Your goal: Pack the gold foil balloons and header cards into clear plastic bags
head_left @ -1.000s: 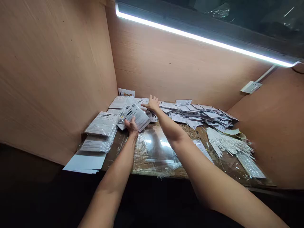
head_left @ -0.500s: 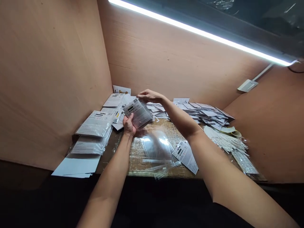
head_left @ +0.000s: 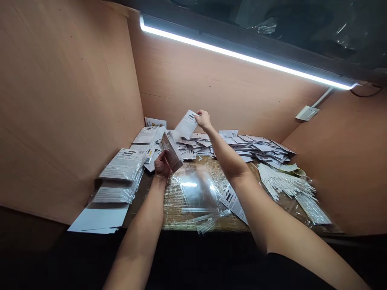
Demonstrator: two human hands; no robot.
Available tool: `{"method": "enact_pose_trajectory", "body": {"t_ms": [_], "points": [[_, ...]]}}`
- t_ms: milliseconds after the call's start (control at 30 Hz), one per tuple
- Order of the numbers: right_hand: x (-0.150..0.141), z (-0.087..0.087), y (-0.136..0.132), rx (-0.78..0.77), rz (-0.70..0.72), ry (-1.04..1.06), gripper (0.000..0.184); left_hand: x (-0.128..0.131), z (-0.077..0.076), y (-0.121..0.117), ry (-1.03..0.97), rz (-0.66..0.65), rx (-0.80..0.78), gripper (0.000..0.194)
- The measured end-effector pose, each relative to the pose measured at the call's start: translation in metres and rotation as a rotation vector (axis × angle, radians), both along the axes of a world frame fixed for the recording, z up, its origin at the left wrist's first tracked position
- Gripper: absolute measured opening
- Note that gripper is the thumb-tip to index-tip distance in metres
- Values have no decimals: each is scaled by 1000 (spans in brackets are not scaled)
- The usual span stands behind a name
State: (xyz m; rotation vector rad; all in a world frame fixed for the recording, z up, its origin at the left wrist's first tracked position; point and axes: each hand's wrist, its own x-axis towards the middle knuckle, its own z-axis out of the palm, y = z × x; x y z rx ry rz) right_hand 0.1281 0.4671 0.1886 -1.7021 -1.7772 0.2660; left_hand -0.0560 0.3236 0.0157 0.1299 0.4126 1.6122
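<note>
My left hand point(head_left: 162, 164) is closed around a small stack of printed cards point(head_left: 173, 151), tilted so that its edge shows. Up near the back wall, my right hand point(head_left: 203, 120) pinches one white printed card point(head_left: 186, 124) by its upper right corner. That card hangs above the heap of cards point(head_left: 208, 141) lying along the back of the table. Below both hands, several clear plastic sleeves point(head_left: 199, 187) lie spread on the table, shiny with reflected light. Another printed card point(head_left: 234, 203) rests beside them, partly hidden by my right forearm.
Bagged card stacks point(head_left: 122, 165) stand on the left, with blank white sheets point(head_left: 96, 217) in front. On the right lie a bundle of thin white strips point(head_left: 282, 181) and a clear packet point(head_left: 314, 207). Wooden walls enclose three sides; a light bar point(head_left: 248, 58) hangs overhead.
My right hand has moved up and right, and now holds a single card apart from the stack. My left hand has turned its stack more edge-on. The view has shifted slightly.
</note>
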Motion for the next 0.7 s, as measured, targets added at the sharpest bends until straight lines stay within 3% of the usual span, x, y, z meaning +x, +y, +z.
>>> {"method": "enact_pose_trajectory", "body": {"t_ms": [100,167,200,267,400,533,600,700], "points": [[-1,7,-15,-87,377,-5,13,5,-2,-2,91,22,59,25],[-7,1,-25,-203,645,34,27,7,-3,-5,152,-33,120,27],[-9,-4,-28,-226,715,42,36,7,-3,-6,169,-58,147,29],[-8,-13,-29,-199,636,-81,49,5,-3,-8,164,-54,164,30],[6,-37,-29,-166,261,-478,47,-2,3,-5,53,53,-12,13],[24,-57,-35,-188,277,-568,30,-4,9,-3,17,52,-86,10],[44,-52,-33,-162,278,-567,24,-3,8,-3,47,52,-83,19],[97,-33,-22,-42,312,-442,22,-3,3,-2,79,50,-97,24]]}}
